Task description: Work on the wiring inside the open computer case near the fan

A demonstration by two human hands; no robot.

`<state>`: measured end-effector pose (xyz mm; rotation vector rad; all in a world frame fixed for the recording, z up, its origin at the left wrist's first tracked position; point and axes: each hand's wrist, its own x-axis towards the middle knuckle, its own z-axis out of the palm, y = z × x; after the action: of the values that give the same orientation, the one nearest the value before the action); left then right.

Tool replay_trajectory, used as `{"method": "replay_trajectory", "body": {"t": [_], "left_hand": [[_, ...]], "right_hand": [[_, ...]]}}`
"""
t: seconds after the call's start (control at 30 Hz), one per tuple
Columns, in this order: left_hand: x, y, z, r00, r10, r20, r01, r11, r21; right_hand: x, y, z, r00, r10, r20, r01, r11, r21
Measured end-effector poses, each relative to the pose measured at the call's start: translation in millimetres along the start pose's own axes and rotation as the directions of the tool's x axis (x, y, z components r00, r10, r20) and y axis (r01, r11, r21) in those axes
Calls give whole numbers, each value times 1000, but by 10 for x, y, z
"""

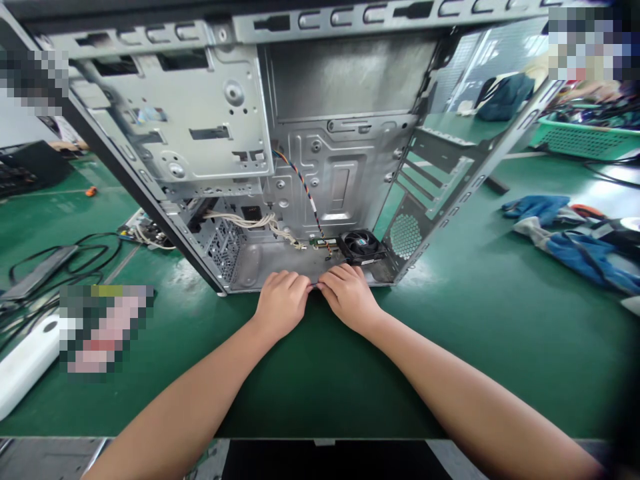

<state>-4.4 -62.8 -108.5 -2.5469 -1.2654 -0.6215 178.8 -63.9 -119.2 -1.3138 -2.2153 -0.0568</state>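
Note:
An open metal computer case (345, 173) stands upright on the green table, its inside facing me. At the middle of its bottom edge, my left hand (284, 301) and my right hand (350, 297) are closed close together. Between their fingertips shows a thin dark piece, too small to name. Just behind my right hand a black cooling fan (361, 247) lies on the case floor. Beside the fan is a green memory stick (325, 242). A twisted multicoloured cable (306, 190) hangs down to the case floor. White wires (250, 220) come from the left of the case.
Black cables and an adapter (43, 272) lie at the left, near a white long object (30, 363). A circuit board (145, 230) sits just left of the case. At the right are blue gloves (575, 247) and a green basket (590, 137) full of cables.

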Motion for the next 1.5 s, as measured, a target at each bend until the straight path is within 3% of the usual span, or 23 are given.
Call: {"method": "replay_trajectory", "body": {"t": [0.63,1.5], "left_hand": [[-1,0,-6,1000,-15,-13,15,999,-40],[13,-3,-12,997,71,-4,-71,997,-20]], "right_hand": [[-17,-3,21,1000,-15,23,14,1000,15],[-50,-118,-45,1000,16,3,-16,999,52]]}}
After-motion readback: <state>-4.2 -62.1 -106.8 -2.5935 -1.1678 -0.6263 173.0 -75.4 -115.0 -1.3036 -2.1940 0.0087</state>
